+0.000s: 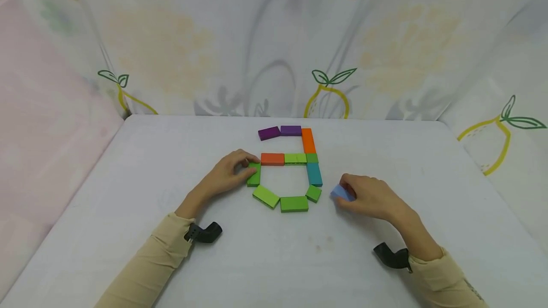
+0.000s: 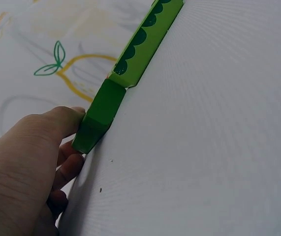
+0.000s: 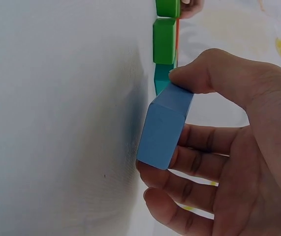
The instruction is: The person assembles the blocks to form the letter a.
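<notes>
My left hand pinches a green block at the left side of a figure laid out in flat blocks. In the left wrist view the thumb presses that green block on one side, with fingertips at its other side. Right of the figure, my right hand holds a light blue block. The right wrist view shows this blue block between thumb and fingers, tilted, beside the white surface. Nearest to it in the figure are a small green block and a teal block.
The figure also has a red-orange block, an orange block, purple blocks at the top and light green blocks at the bottom. All lie on a white table. A lemon-print cloth hangs behind.
</notes>
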A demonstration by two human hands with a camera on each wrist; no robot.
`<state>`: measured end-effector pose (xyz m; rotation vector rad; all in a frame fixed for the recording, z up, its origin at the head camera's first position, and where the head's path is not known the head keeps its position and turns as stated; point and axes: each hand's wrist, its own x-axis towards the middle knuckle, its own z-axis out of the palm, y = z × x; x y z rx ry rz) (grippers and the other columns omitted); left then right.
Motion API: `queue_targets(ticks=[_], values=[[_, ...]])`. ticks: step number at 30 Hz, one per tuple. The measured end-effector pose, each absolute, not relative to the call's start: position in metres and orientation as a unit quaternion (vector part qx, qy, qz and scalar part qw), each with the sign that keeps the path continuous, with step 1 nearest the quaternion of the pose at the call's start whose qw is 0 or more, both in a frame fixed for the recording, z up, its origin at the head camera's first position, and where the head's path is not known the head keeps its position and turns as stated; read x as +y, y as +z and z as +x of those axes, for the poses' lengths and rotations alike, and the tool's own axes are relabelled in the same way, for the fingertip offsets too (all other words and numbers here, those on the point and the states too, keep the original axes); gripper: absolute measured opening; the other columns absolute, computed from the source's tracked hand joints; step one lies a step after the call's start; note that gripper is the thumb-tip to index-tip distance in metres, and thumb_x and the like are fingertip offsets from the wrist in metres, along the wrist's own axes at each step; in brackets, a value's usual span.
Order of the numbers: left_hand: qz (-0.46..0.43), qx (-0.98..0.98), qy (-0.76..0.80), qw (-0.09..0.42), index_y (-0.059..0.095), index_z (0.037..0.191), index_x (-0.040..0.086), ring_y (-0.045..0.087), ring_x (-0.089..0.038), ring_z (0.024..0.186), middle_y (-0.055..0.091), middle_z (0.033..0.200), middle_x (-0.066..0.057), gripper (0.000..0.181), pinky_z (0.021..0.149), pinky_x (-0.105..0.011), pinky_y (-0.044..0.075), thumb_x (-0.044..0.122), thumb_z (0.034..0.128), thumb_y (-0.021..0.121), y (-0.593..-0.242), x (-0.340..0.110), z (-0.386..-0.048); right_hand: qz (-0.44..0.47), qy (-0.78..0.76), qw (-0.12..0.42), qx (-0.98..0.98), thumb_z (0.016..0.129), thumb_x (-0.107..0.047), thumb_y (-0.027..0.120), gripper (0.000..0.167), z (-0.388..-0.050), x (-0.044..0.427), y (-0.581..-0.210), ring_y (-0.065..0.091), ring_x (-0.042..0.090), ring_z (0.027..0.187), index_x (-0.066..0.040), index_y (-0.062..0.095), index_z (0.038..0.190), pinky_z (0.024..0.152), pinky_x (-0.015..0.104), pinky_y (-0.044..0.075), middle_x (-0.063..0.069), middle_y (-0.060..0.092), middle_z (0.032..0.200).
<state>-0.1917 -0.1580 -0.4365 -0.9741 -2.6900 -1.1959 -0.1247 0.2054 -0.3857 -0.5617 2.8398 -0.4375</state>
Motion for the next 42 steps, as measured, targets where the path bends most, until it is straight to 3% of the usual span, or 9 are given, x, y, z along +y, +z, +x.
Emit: queue_targets(ticks=[42], values=[[-0.311,-0.869,-0.385,0.024,0.063,0.115,0.016,0.055,-0.014,0.096,0.063,0.107,0.001,0.025,0.087,-0.035,0.046,0.018,0.0902,0.064,-0.440,-0.158,-0.192,-0.230,-0.157,0.074,0.958,0.080,-0.038,0.073,0.030,-0.116,0.189,-0.390,0.044,0.004,0.062,-0.016,0.061,0.095,0.056,0.019,0.037,-0.011,0.051,0.070]])
